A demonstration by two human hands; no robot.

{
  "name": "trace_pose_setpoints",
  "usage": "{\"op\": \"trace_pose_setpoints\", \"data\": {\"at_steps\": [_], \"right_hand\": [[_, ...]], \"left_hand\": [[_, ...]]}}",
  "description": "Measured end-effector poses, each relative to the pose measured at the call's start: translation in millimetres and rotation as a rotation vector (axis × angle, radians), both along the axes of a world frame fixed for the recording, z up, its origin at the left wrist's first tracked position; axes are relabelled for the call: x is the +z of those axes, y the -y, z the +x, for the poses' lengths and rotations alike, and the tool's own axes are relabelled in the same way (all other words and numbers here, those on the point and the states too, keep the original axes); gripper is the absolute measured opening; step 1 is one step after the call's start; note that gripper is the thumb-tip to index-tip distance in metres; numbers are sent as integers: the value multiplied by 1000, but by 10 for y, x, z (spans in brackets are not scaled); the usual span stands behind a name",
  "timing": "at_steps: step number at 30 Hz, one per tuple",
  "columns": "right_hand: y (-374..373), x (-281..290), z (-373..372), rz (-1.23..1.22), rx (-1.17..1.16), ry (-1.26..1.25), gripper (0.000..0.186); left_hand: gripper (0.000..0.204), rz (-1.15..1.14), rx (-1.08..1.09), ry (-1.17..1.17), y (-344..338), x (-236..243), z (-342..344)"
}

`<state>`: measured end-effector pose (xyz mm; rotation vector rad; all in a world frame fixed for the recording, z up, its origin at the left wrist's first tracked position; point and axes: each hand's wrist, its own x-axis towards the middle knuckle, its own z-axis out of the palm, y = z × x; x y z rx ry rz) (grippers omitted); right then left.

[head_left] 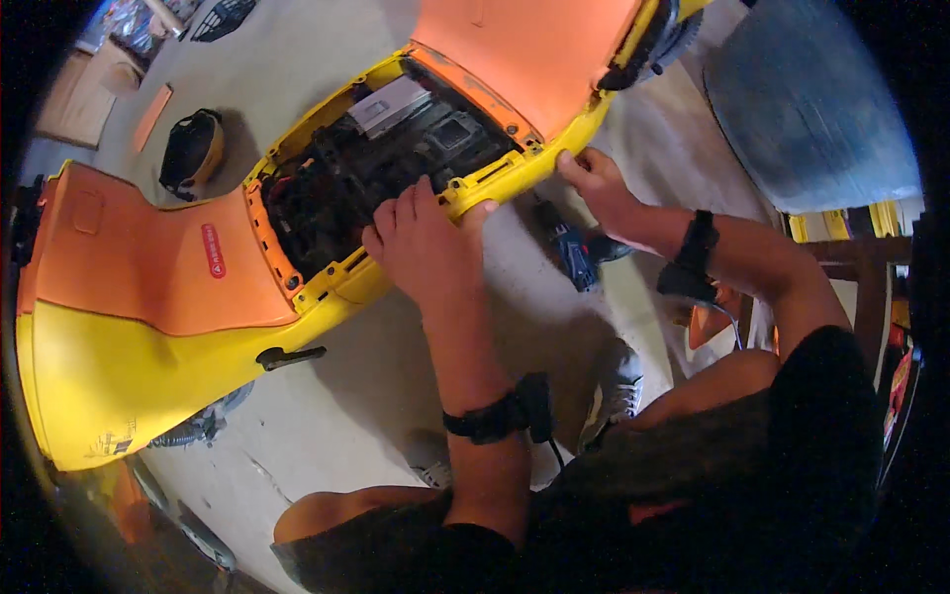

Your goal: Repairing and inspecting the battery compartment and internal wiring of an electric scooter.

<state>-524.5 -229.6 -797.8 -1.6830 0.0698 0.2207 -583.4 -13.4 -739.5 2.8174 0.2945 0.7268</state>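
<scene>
A yellow-and-orange scooter body [178, 346] stretches across in front of me, its open floor bay [336, 198] exposing dark parts and wiring. A silver box [389, 106] sits at the bay's far side. The yellow side panel [515, 180] forms the bay's near edge. My left hand [421, 243] is closed over that panel, fingers reaching over the rim into the bay and thumb on the outer side. Farther right, my right hand [602, 193] grips the same panel near the orange front section [524, 45], thumb at its edge; its other fingers are partly hidden.
A cordless drill [574, 255] lies on the floor below the panel. Beyond the scooter are a black-and-yellow shell part [193, 150], an orange strip [151, 118] and wooden boards [79, 94]. A large blue-grey rounded object [816, 109] stands at right. A black lever [289, 357] juts from the scooter's near side.
</scene>
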Motion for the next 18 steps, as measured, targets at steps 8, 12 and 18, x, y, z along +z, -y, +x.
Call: {"op": "trace_pose_setpoints", "data": {"at_steps": [8,12,18], "right_hand": [[27,-191,69,-223,-1,156,52],[-17,-140,38,-274,-11,134,53],[-33,-114,26,-194,32,195,55]], "left_hand": [[69,18,1,24,31,-24,90],[64,1,1,8,16,-11,93],[65,-38,10,-116,31,50,118]]}}
